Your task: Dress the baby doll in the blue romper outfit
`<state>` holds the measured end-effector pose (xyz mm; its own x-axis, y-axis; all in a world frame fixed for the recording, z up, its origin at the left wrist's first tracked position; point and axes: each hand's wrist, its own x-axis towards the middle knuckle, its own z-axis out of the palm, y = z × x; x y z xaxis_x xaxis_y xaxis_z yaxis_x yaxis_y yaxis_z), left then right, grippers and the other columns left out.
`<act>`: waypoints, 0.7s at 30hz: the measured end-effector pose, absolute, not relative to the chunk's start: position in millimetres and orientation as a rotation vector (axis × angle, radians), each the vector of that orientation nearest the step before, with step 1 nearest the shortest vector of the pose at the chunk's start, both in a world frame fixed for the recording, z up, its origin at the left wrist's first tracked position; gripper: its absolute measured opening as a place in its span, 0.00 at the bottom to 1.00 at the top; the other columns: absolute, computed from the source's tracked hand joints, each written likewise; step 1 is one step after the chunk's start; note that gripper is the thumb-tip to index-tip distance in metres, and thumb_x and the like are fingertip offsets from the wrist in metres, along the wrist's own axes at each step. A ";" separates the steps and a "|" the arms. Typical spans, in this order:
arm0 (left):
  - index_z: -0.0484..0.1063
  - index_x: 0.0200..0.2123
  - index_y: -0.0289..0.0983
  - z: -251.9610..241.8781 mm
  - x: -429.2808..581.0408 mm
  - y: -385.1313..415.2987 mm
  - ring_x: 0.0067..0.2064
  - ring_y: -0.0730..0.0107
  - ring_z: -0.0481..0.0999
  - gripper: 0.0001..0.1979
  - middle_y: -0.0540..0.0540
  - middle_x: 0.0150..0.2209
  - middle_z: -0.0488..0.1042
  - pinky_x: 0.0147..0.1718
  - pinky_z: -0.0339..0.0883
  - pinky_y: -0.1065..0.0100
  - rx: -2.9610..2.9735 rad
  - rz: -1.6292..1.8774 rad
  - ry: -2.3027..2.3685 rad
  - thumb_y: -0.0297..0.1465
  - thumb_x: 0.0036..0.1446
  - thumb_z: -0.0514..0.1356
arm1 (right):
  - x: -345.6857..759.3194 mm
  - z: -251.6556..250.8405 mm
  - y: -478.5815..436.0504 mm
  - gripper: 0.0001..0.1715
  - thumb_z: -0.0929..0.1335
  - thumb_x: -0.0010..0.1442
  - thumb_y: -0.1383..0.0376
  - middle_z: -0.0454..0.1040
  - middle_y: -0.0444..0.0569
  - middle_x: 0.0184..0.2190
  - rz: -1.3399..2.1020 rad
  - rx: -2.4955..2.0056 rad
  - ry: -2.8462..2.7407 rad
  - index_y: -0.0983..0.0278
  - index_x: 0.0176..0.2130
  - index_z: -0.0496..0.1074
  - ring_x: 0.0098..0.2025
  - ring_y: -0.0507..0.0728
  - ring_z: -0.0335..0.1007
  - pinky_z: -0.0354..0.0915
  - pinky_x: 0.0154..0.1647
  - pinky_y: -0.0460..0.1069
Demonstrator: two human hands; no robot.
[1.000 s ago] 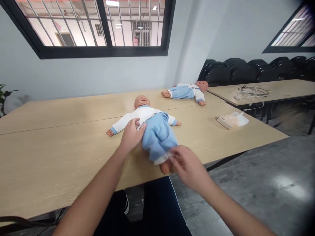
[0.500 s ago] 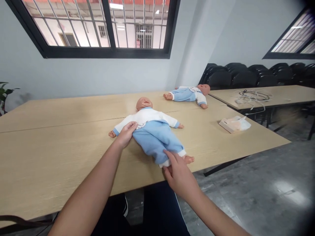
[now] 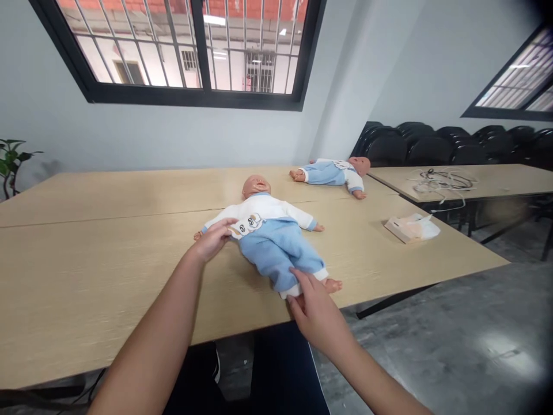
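A baby doll [image 3: 276, 242] in a white top and light blue trousers lies on its back on the wooden table, head away from me. With my left hand [image 3: 212, 239] I pinch the hem of its top at the waist, where a printed animal face [image 3: 249, 225] shows. My right hand [image 3: 314, 308] is closed round the doll's lower leg and white trouser cuff, near the table's front edge. The foot inside that hand is mostly hidden; the other foot [image 3: 333, 285] sticks out beside my fingers.
A second doll [image 3: 330, 173] in similar clothes lies at the table's back right. An open tissue box [image 3: 406, 227] stands on the right. Tangled cables [image 3: 447, 180] lie on another table, before stacked black chairs [image 3: 425, 147]. A plant [image 3: 12, 164] is at the far left.
My left hand has moved slightly left and down, drawing the hem outward, so the printed face on the top now shows. My right hand keeps its place on the leg. The view has tilted up slightly.
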<state>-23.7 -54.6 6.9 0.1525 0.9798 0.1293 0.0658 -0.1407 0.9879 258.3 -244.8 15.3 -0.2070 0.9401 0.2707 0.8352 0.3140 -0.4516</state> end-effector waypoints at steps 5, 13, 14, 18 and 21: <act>0.69 0.53 0.39 -5.3 -14.0 -55.6 0.43 0.66 0.80 0.20 0.44 0.45 0.80 0.47 0.75 0.63 1.394 1.219 1.156 0.30 0.56 0.62 | 253.7 54.4 -234.8 0.28 0.63 0.73 0.52 0.76 0.63 0.56 0.149 -1.720 -2.268 0.61 0.65 0.67 0.53 0.75 0.76 0.72 0.51 0.68; 0.73 0.45 0.36 -11.8 -6.5 -58.1 0.38 0.63 0.77 0.14 0.43 0.42 0.77 0.47 0.71 0.60 1.417 1.314 1.518 0.24 0.54 0.65 | 178.6 120.4 -85.1 0.19 0.61 0.75 0.62 0.80 0.59 0.52 0.036 -1.319 -2.486 0.65 0.55 0.75 0.55 0.66 0.74 0.66 0.55 0.57; 0.73 0.44 0.36 -10.3 -5.8 -57.3 0.38 0.63 0.76 0.13 0.43 0.42 0.77 0.47 0.71 0.60 1.426 1.342 1.539 0.24 0.54 0.64 | 166.1 119.4 -58.9 0.19 0.60 0.75 0.64 0.80 0.59 0.53 0.009 -1.277 -2.565 0.66 0.55 0.75 0.56 0.66 0.74 0.65 0.56 0.57; 0.70 0.50 0.37 -9.3 2.2 -55.1 0.41 0.65 0.76 0.16 0.39 0.53 0.74 0.47 0.72 0.62 1.432 1.413 1.551 0.25 0.58 0.63 | 120.6 100.2 28.0 0.25 0.66 0.70 0.67 0.76 0.60 0.61 0.021 -1.160 -3.020 0.66 0.64 0.72 0.59 0.66 0.73 0.64 0.57 0.55; 0.67 0.52 0.35 -16.4 11.0 -56.3 0.45 0.62 0.78 0.23 0.37 0.52 0.75 0.48 0.72 0.61 1.411 1.345 1.525 0.27 0.55 0.68 | 98.4 83.0 59.6 0.26 0.75 0.60 0.64 0.81 0.59 0.56 0.061 -1.174 -3.148 0.63 0.58 0.77 0.54 0.69 0.77 0.66 0.52 0.56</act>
<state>11.0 -56.3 -16.4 -0.2056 0.9633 0.1725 0.2911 -0.1080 0.9506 98.4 59.6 83.0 -0.7348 0.6429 -0.2162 0.6508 0.7580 0.0423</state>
